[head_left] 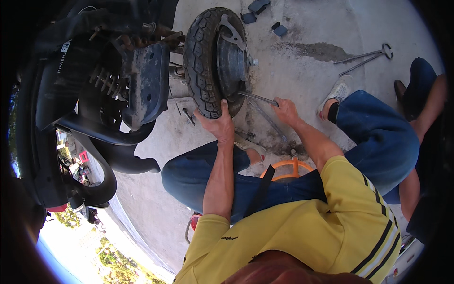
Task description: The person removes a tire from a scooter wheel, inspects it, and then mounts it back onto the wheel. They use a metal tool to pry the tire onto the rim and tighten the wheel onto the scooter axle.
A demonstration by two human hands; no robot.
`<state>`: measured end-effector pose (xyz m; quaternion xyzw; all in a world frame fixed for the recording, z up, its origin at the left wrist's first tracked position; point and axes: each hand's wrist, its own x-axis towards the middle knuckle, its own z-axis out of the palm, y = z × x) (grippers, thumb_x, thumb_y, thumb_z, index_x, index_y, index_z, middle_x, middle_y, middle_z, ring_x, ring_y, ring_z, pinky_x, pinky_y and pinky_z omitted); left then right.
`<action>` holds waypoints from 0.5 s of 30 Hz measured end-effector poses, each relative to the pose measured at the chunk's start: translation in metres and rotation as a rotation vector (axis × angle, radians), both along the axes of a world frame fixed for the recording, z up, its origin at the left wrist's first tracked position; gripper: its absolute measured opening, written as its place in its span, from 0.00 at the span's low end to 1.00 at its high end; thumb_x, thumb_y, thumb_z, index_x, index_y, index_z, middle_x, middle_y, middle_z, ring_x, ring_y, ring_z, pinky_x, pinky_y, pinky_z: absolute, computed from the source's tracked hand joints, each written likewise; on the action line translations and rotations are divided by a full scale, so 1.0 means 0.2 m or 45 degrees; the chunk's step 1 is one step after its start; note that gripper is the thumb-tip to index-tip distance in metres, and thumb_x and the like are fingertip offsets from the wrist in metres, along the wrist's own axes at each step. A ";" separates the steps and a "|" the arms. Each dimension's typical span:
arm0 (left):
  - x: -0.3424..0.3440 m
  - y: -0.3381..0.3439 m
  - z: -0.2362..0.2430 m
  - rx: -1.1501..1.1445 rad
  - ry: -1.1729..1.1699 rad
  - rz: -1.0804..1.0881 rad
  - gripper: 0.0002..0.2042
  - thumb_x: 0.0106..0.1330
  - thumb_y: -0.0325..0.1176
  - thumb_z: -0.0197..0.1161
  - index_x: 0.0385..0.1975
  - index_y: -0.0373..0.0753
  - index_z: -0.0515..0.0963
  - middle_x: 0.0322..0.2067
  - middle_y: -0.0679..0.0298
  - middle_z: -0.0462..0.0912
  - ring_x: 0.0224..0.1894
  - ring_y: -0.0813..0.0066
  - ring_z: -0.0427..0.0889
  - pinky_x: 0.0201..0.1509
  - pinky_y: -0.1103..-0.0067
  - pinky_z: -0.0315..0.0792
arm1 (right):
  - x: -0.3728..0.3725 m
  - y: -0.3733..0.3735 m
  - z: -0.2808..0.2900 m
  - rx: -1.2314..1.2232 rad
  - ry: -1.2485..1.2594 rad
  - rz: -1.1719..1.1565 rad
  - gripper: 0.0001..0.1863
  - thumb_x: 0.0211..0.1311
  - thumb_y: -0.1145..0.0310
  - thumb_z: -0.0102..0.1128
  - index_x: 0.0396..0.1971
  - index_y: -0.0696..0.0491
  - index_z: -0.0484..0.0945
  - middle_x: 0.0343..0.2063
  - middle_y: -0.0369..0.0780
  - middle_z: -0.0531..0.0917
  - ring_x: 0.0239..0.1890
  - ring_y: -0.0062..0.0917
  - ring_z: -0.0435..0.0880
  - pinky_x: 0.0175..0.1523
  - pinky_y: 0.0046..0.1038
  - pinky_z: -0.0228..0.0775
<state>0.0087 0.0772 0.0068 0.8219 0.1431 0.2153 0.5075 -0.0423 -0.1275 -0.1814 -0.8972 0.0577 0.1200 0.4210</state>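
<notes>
A black knobby tyre (201,66) stands upright around a grey metal hub (231,61), beside the vehicle. My left hand (218,124) grips the tyre's near lower edge, its thumb pressed up on the sidewall. My right hand (285,111) is closed around the end of a metal tyre lever (259,98); the lever's far tip reaches in between tyre and rim. A second long metal bar (269,119) slants below that lever, outside my grip. At the wheel's upper side, a flat curved metal piece (232,32) sits against the rim.
The dark vehicle body (61,90) and a worn footboard-like panel (147,85) fill the left. Long-handled tongs (364,59) and several dark blocks (257,6) lie on the concrete. An orange ring-shaped frame (283,163) is below me. Another person's arm (431,106) shows at right.
</notes>
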 end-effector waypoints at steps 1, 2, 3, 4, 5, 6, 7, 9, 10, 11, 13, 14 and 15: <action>0.00 0.01 -0.01 0.028 0.007 0.011 0.39 0.57 0.32 0.81 0.64 0.23 0.64 0.58 0.48 0.75 0.59 0.60 0.75 0.68 0.69 0.66 | 0.00 0.01 -0.02 0.000 0.001 -0.006 0.17 0.70 0.54 0.62 0.35 0.55 0.78 0.25 0.54 0.82 0.34 0.56 0.82 0.40 0.54 0.71; 0.00 0.02 -0.02 0.055 0.013 0.021 0.38 0.58 0.31 0.81 0.64 0.24 0.65 0.58 0.48 0.76 0.59 0.60 0.75 0.68 0.69 0.66 | 0.00 0.02 -0.05 0.000 0.002 -0.012 0.17 0.70 0.54 0.62 0.34 0.55 0.78 0.25 0.54 0.82 0.34 0.56 0.82 0.40 0.54 0.71; -0.01 0.02 -0.03 0.082 0.019 0.030 0.37 0.58 0.30 0.81 0.63 0.25 0.65 0.57 0.49 0.76 0.59 0.61 0.75 0.67 0.69 0.67 | -0.01 0.02 -0.07 -0.001 0.002 -0.019 0.17 0.69 0.54 0.62 0.34 0.56 0.78 0.25 0.54 0.82 0.33 0.56 0.82 0.40 0.54 0.71; 0.00 0.02 -0.03 0.042 0.000 0.023 0.37 0.58 0.29 0.80 0.63 0.25 0.66 0.57 0.49 0.76 0.59 0.61 0.75 0.67 0.69 0.67 | -0.01 0.04 -0.09 -0.005 0.032 -0.016 0.17 0.69 0.53 0.62 0.35 0.55 0.79 0.25 0.54 0.83 0.34 0.56 0.83 0.40 0.53 0.72; 0.00 0.01 -0.03 0.002 -0.018 0.016 0.36 0.58 0.28 0.80 0.63 0.26 0.66 0.57 0.49 0.76 0.59 0.61 0.75 0.67 0.69 0.67 | -0.01 0.05 -0.11 -0.008 0.062 -0.014 0.17 0.69 0.52 0.62 0.37 0.53 0.80 0.26 0.53 0.84 0.35 0.55 0.84 0.41 0.53 0.74; 0.00 0.00 -0.02 -0.039 -0.037 0.008 0.35 0.58 0.27 0.79 0.62 0.26 0.66 0.57 0.50 0.76 0.59 0.62 0.75 0.67 0.69 0.67 | -0.01 0.06 -0.12 -0.012 0.092 -0.012 0.17 0.69 0.52 0.62 0.38 0.52 0.81 0.27 0.53 0.85 0.35 0.55 0.85 0.42 0.53 0.75; 0.00 0.00 -0.02 -0.025 -0.041 0.002 0.35 0.59 0.27 0.79 0.63 0.26 0.66 0.57 0.50 0.76 0.59 0.62 0.75 0.67 0.70 0.67 | -0.01 0.07 -0.13 0.009 0.108 -0.044 0.17 0.68 0.52 0.63 0.38 0.53 0.81 0.28 0.53 0.85 0.36 0.55 0.85 0.42 0.53 0.75; -0.01 0.00 -0.01 0.003 -0.050 -0.009 0.34 0.59 0.25 0.78 0.63 0.26 0.66 0.58 0.50 0.75 0.59 0.62 0.75 0.67 0.70 0.67 | -0.01 0.11 -0.14 0.049 0.142 -0.108 0.17 0.67 0.53 0.64 0.38 0.54 0.82 0.30 0.54 0.85 0.36 0.55 0.85 0.43 0.53 0.76; -0.01 -0.01 -0.01 0.005 -0.046 -0.005 0.35 0.59 0.25 0.78 0.63 0.27 0.66 0.58 0.50 0.75 0.59 0.62 0.75 0.67 0.70 0.67 | -0.02 0.12 -0.16 0.088 0.155 -0.114 0.17 0.67 0.54 0.64 0.39 0.54 0.82 0.31 0.55 0.85 0.37 0.55 0.85 0.44 0.52 0.76; -0.01 -0.01 -0.01 0.006 -0.041 -0.001 0.35 0.59 0.26 0.78 0.63 0.27 0.66 0.58 0.50 0.75 0.60 0.62 0.75 0.67 0.69 0.67 | -0.03 0.15 -0.20 0.126 0.167 -0.119 0.17 0.67 0.55 0.64 0.39 0.55 0.83 0.32 0.56 0.85 0.38 0.56 0.84 0.45 0.52 0.76; 0.00 -0.02 0.02 0.055 -0.004 0.000 0.35 0.58 0.26 0.79 0.63 0.26 0.65 0.58 0.49 0.74 0.60 0.61 0.74 0.67 0.69 0.66 | -0.11 0.27 -0.31 0.167 0.163 -0.199 0.16 0.67 0.57 0.65 0.40 0.57 0.82 0.32 0.57 0.84 0.39 0.57 0.83 0.45 0.51 0.75; 0.01 -0.04 0.06 0.101 0.024 -0.003 0.36 0.58 0.26 0.79 0.63 0.26 0.64 0.58 0.48 0.73 0.60 0.60 0.74 0.68 0.68 0.66 | -0.17 0.39 -0.36 0.171 0.141 -0.274 0.15 0.68 0.59 0.64 0.40 0.58 0.82 0.31 0.58 0.84 0.38 0.58 0.83 0.45 0.51 0.74; 0.02 -0.03 0.08 0.151 0.054 -0.004 0.36 0.57 0.26 0.79 0.62 0.26 0.64 0.58 0.47 0.72 0.60 0.59 0.73 0.68 0.67 0.65 | -0.20 0.47 -0.40 0.179 0.123 -0.346 0.15 0.68 0.61 0.64 0.40 0.59 0.82 0.30 0.58 0.83 0.38 0.59 0.82 0.44 0.51 0.73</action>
